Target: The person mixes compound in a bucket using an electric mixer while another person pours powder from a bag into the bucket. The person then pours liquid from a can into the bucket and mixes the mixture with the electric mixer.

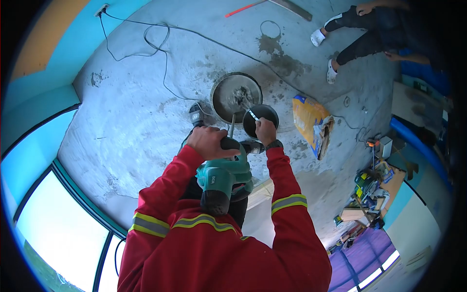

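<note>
Green power tool (214, 176), shaft (232, 125) toward round basin (220, 91)

DCA — in pale letters along the housing — stands on the teal-green, black-ended plastic power tool (214, 181); the small whitish mark on a black, rounded shoe (196, 115) cannot be made out.

Two tubs (220, 100) — one sack (306, 119) — two clogs (317, 37)

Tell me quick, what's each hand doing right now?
Left hand: closed on the green power tool.
Right hand: closed, holding a slim hand tool, pointing toward the round tub.
</note>
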`<action>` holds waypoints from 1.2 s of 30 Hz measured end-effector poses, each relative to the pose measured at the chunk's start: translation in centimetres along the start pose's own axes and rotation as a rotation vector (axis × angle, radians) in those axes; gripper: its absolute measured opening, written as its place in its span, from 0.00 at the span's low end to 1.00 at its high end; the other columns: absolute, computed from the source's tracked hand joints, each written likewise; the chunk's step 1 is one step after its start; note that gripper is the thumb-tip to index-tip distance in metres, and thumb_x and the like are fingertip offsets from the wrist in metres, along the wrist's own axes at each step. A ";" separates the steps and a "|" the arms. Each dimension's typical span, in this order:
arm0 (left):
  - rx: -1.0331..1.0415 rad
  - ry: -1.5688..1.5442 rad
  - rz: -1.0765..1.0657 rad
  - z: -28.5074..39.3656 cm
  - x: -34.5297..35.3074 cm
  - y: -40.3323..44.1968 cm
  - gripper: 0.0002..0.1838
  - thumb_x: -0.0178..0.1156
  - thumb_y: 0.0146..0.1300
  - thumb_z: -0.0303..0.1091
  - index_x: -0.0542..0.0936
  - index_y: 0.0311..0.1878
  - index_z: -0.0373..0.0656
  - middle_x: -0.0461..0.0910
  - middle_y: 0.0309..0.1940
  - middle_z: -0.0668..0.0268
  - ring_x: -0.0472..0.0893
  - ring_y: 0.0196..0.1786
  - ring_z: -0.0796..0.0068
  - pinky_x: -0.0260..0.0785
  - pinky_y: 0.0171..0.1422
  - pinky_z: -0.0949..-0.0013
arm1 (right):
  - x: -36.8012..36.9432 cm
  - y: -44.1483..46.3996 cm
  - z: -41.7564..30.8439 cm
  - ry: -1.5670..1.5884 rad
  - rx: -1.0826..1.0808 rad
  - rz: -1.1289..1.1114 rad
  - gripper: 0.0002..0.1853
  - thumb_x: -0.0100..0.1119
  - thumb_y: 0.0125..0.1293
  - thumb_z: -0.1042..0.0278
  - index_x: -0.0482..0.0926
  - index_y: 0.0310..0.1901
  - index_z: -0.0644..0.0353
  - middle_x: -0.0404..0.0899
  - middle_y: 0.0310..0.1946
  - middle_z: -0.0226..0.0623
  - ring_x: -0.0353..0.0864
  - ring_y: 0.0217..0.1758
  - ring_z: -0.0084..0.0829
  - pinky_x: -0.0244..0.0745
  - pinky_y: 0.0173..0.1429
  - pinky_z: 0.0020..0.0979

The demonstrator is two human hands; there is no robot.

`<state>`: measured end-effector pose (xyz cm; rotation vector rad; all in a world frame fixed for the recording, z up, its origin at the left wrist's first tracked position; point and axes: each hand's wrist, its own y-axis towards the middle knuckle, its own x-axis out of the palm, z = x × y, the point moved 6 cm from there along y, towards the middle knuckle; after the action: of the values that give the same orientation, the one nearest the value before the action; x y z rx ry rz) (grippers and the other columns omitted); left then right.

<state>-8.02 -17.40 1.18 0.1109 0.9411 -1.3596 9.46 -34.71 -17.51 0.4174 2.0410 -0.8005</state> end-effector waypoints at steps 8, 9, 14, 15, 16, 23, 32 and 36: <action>-0.042 0.046 0.021 1.0 0.1 0.6 0.35 0.62 0.45 0.72 0.83 0.33 0.44 0.82 0.26 0.57 0.83 0.33 0.53 0.75 0.41 0.54 | -0.7 -3.6 5.4 0.170 0.102 -0.017 0.11 0.56 0.63 0.63 0.78 0.32 0.64 0.80 0.29 0.52 0.80 0.37 0.54 0.73 0.39 0.50; -0.039 0.046 0.041 0.9 0.2 0.4 0.35 0.62 0.45 0.72 0.83 0.33 0.44 0.83 0.27 0.57 0.83 0.34 0.54 0.75 0.42 0.54 | -0.6 -4.4 6.6 0.203 0.132 -0.015 0.11 0.57 0.63 0.63 0.78 0.32 0.64 0.80 0.29 0.52 0.80 0.37 0.54 0.73 0.39 0.49; -0.055 0.111 0.077 2.7 1.4 0.4 0.27 0.70 0.44 0.61 0.84 0.33 0.45 0.82 0.24 0.60 0.83 0.31 0.56 0.74 0.39 0.58 | 1.0 -10.5 15.5 0.460 0.286 0.119 0.12 0.59 0.62 0.60 0.80 0.35 0.63 0.81 0.30 0.51 0.82 0.37 0.52 0.74 0.41 0.46; -0.053 0.117 0.090 2.7 1.8 0.2 0.26 0.71 0.43 0.60 0.83 0.33 0.45 0.82 0.24 0.60 0.82 0.30 0.56 0.74 0.39 0.58 | 1.8 -11.4 17.2 0.484 0.306 0.162 0.13 0.60 0.62 0.60 0.80 0.36 0.63 0.82 0.30 0.50 0.82 0.37 0.52 0.74 0.42 0.45; -0.068 0.127 0.064 3.2 2.0 0.2 0.25 0.72 0.43 0.57 0.82 0.31 0.44 0.81 0.23 0.60 0.82 0.29 0.55 0.74 0.38 0.58 | 2.3 -12.2 18.6 0.491 0.320 0.173 0.13 0.60 0.62 0.59 0.80 0.36 0.62 0.82 0.31 0.50 0.83 0.38 0.50 0.75 0.43 0.45; -0.198 0.080 0.079 -0.5 5.9 -2.2 0.29 0.74 0.43 0.56 0.82 0.32 0.36 0.80 0.20 0.61 0.79 0.23 0.69 0.72 0.33 0.64 | 10.0 -18.9 29.6 0.727 0.732 0.295 0.16 0.60 0.60 0.54 0.80 0.35 0.62 0.82 0.33 0.53 0.81 0.41 0.55 0.75 0.47 0.48; -0.130 0.070 0.142 0.3 5.0 -2.2 0.39 0.59 0.49 0.71 0.78 0.32 0.35 0.74 0.19 0.67 0.74 0.22 0.77 0.68 0.25 0.68 | 16.5 -26.3 43.1 0.777 1.094 0.563 0.17 0.58 0.58 0.54 0.83 0.35 0.61 0.82 0.33 0.54 0.81 0.42 0.55 0.75 0.48 0.49; -0.054 0.009 0.101 0.7 4.1 -1.0 0.38 0.54 0.56 0.72 0.77 0.33 0.36 0.73 0.22 0.68 0.73 0.23 0.78 0.69 0.24 0.70 | 17.8 -29.3 47.9 0.758 1.191 0.711 0.15 0.59 0.55 0.58 0.81 0.30 0.63 0.81 0.31 0.55 0.80 0.40 0.56 0.75 0.47 0.50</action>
<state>-8.85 -21.19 -0.52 0.1216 0.9664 -1.2409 12.56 -88.82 -40.55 2.2211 1.5342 -1.4344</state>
